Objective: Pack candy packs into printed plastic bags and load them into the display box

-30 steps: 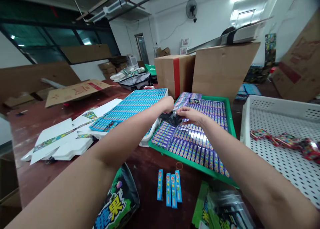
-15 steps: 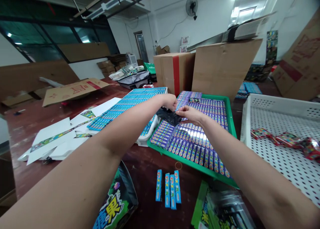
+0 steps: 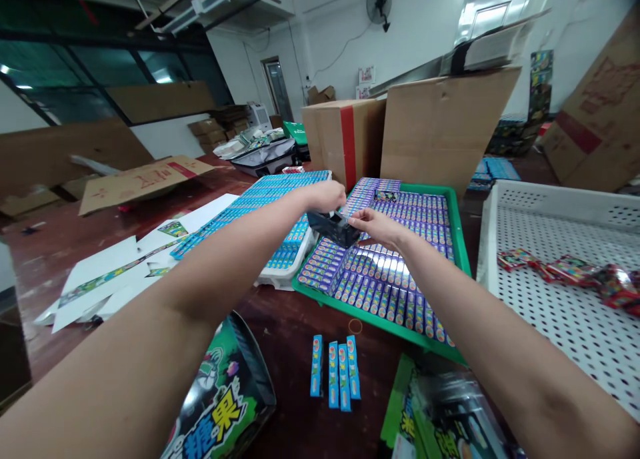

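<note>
A black plastic pouch point(image 3: 333, 231) is held above the purple candy packs point(image 3: 373, 265) in the green tray point(image 3: 463, 245). My left hand point(image 3: 326, 197) is closed at its far left edge, the fingertips partly hidden. My right hand point(image 3: 377, 227) pinches the right edge between thumb and fingers. The pouch's mouth looks parted at the top. Beneath my left forearm lie rows of blue packs point(image 3: 280, 192) in a white tray point(image 3: 277, 279). Several loose blue packs point(image 3: 333, 372) are on the table nearer me.
A printed black-and-green bag point(image 3: 225, 392) stands at front left; flat printed pouches point(image 3: 445, 412) lie at front right. A rubber band point(image 3: 355, 326) is near the green tray. On the right is a perforated white crate point(image 3: 530, 219) with red packets point(image 3: 570, 275). Cardboard boxes point(image 3: 325, 139) stand behind.
The pouch's mouth shows wider than before, and it sits slightly further left in view. My left hand has shifted a little left. The whole view has moved slightly.
</note>
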Demonstrator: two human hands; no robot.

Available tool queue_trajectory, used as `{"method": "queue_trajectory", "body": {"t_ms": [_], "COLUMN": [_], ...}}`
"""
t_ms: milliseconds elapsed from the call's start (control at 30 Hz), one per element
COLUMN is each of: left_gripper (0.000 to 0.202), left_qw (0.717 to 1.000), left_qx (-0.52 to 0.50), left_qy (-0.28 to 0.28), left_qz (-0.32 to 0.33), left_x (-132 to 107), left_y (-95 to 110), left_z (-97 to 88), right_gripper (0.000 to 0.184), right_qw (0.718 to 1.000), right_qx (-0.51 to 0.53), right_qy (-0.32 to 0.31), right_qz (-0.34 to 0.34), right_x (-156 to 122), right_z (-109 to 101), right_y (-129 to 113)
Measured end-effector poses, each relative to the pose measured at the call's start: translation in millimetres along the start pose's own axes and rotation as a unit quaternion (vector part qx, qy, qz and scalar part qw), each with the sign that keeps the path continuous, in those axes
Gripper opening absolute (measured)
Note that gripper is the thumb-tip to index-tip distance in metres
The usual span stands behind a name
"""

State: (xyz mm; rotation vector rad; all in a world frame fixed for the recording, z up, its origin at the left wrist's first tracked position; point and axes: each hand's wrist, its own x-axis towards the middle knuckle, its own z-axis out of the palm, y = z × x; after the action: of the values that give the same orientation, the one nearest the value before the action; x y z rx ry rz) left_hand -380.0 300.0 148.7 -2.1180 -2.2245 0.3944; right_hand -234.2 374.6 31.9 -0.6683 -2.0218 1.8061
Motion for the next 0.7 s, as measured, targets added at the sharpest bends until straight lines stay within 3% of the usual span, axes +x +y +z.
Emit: {"method": "queue_trajectory", "body": {"t_ms": [133,267,433,567,700], "left_gripper": [0.028,0.025,0.026,0.044,0.081], "left_qw": [1.000,0.999,0.996,0.990,0.989], "left_qx": [-0.018,-0.035,-0.075,-0.114,-0.138], "left_qy": [0.024,0.028,0.040,0.080,0.061], "left_qz": [-0.004,-0.012,-0.023,-0.009,0.009], "left_x": [-26.4,-54.7,-72.6,-90.3,-110.5], "left_y": [-12.6,-0.1,16.8,15.1,16.6], "left_z": [-15.3,-14.6,-1.8,13.9,42.9], "right_gripper": [0.029,0.041,0.030,0.031,0.027], "right_qw": [0.996,0.981,0.972,0.966,0.957], "right_qx": [-0.026,-0.062,-0.137,-0.156,-0.143], "right_qy": [0.035,0.036,0.033,0.043,0.052], "right_qz": [-0.077,-0.178,-0.187,-0.203,-0.248], "right_x": [-5.5,-11.8,-13.3,-21.5,-33.3], "right_z": [4.3,13.2,23.7,29.8,36.2], "right_y": [-9.2,-23.8,-22.7,-17.1,-21.8]}}
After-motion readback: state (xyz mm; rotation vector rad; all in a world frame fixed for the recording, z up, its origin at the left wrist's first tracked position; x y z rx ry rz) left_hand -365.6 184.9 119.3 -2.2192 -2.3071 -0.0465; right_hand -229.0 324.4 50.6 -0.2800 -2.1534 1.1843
